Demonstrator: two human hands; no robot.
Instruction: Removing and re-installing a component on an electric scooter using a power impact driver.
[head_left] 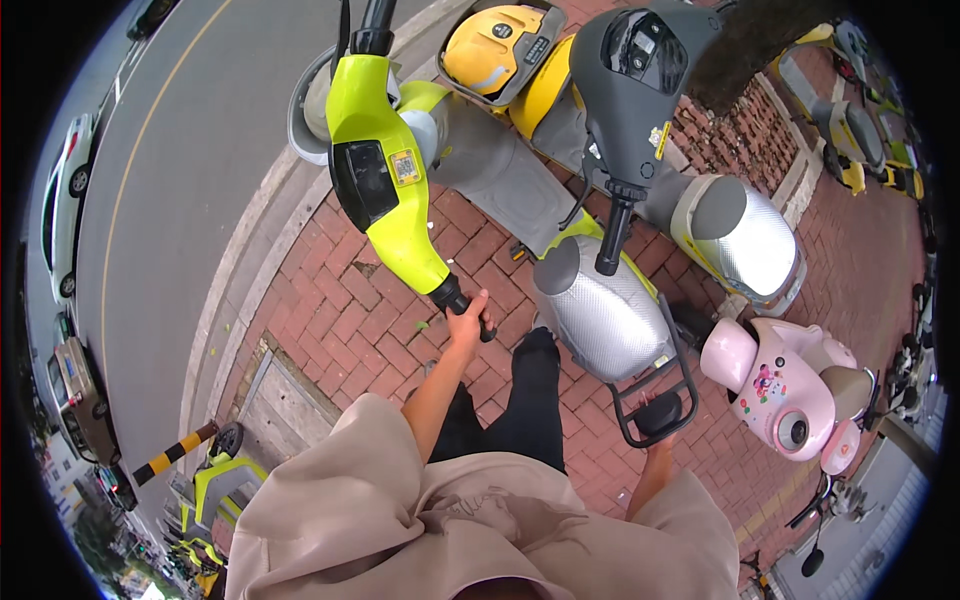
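Note:
A lime-green electric scooter stands in front of me, with a dark display on its handlebar and a silver-covered seat. My left hand is wrapped around its black handlebar grip, near a brake lever. At the scooter's tail is a black tubular rear rack. My right hand reaches the rack's back bar; its fingers are hidden there, beside a rounded black part.
A grey-and-yellow scooter stands close on the right, a yellow helmet in a basket beside it. A pink scooter is behind it. A curb separates the red brick paving from the road, where cars stand.

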